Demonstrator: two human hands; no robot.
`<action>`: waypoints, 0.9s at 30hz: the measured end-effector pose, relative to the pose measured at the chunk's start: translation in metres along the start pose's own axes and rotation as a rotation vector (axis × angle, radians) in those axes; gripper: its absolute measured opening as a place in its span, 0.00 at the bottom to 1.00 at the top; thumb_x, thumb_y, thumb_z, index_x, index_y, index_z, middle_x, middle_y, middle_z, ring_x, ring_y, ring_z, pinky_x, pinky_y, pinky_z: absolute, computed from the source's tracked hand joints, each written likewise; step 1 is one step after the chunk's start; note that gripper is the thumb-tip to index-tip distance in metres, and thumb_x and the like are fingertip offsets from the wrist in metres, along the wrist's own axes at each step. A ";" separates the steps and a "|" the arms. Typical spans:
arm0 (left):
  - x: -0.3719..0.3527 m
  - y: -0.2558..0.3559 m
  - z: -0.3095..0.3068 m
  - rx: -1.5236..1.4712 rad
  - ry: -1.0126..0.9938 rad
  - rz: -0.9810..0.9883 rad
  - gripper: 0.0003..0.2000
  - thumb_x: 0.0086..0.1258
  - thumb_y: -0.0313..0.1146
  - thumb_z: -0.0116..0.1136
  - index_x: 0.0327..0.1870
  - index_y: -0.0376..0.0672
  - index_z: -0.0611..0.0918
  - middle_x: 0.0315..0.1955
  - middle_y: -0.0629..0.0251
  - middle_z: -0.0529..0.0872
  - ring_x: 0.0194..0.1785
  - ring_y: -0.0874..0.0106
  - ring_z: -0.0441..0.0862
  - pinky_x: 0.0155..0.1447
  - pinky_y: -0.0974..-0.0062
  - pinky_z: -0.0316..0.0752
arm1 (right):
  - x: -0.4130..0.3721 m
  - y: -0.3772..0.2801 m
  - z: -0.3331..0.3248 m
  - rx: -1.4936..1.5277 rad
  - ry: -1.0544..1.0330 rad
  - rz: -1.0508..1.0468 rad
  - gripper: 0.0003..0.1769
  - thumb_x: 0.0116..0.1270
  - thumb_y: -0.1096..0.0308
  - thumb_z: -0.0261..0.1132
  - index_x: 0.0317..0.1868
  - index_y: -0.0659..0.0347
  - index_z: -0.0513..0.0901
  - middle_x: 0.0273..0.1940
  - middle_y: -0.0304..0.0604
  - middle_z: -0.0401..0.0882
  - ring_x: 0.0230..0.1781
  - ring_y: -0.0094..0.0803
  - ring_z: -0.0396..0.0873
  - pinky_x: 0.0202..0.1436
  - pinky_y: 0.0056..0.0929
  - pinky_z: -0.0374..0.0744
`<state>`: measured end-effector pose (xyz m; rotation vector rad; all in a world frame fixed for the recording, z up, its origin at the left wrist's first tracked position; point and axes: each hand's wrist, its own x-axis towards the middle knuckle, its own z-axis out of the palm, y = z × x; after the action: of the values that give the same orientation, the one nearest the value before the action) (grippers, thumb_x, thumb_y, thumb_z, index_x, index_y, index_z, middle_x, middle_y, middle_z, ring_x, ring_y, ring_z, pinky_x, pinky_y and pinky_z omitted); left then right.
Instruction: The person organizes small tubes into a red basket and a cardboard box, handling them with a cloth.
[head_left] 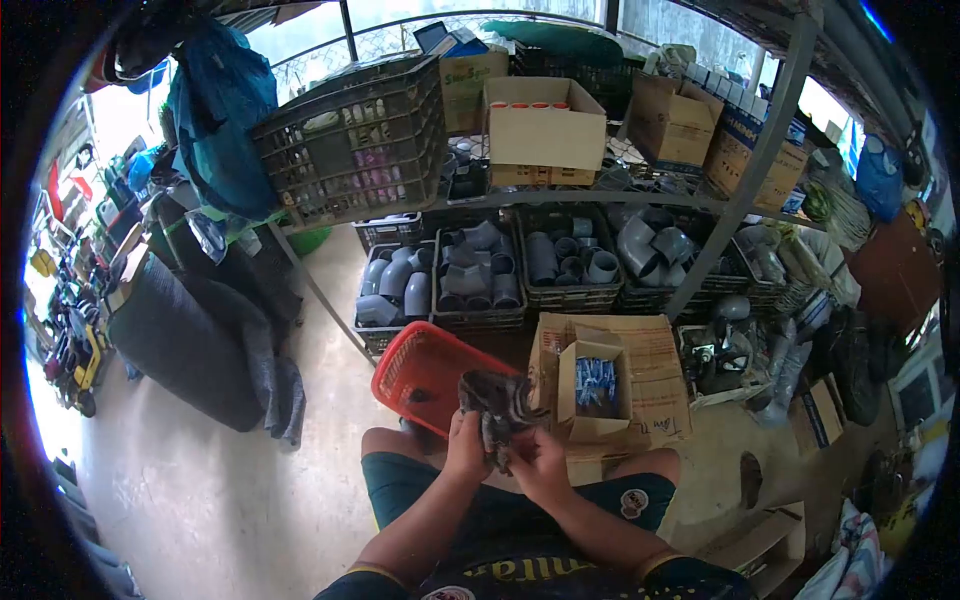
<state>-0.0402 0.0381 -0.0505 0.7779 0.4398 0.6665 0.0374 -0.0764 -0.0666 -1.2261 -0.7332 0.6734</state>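
Cloth (492,396), dark and crumpled, is pinched at its lower end by the left hand (466,448) and right hand (540,464), fingers curled in on both. It sits by the red basket (428,358), on its right, long axis running roughly away from the wrists; the left hand is nearer the basket.

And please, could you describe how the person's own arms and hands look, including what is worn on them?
The left hand and right hand are bare, with no gloves, rings or watch that I can make out. The forearms are uncovered too; dark short fabric sleeves end above them, belonging to a dark shirt with yellow lettering.
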 end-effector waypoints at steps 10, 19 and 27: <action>-0.002 0.008 0.034 -0.194 0.101 -0.015 0.17 0.79 0.45 0.42 0.56 0.43 0.75 0.43 0.64 0.83 0.43 0.68 0.83 0.46 0.69 0.80 | 0.004 -0.018 -0.001 -0.176 0.032 -0.058 0.06 0.67 0.78 0.65 0.40 0.63 0.75 0.29 0.35 0.76 0.29 0.19 0.76 0.32 0.20 0.73; 0.000 -0.007 0.019 -0.005 0.091 -0.071 0.12 0.81 0.43 0.44 0.54 0.47 0.75 0.45 0.65 0.84 0.41 0.73 0.83 0.41 0.73 0.81 | 0.011 -0.054 -0.023 -0.695 -0.063 -0.244 0.05 0.65 0.71 0.69 0.39 0.63 0.85 0.25 0.44 0.78 0.26 0.27 0.78 0.30 0.29 0.74; -0.002 -0.033 -0.014 0.637 -0.067 0.107 0.16 0.75 0.28 0.48 0.62 0.37 0.70 0.53 0.57 0.76 0.59 0.65 0.74 0.61 0.67 0.71 | 0.033 -0.113 -0.022 -0.609 -0.083 -0.339 0.08 0.62 0.80 0.67 0.42 0.67 0.86 0.32 0.38 0.78 0.30 0.22 0.75 0.31 0.21 0.71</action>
<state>-0.0375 0.0260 -0.0839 1.4304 0.5601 0.5996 0.0817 -0.0872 0.0445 -1.5747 -1.2393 0.2178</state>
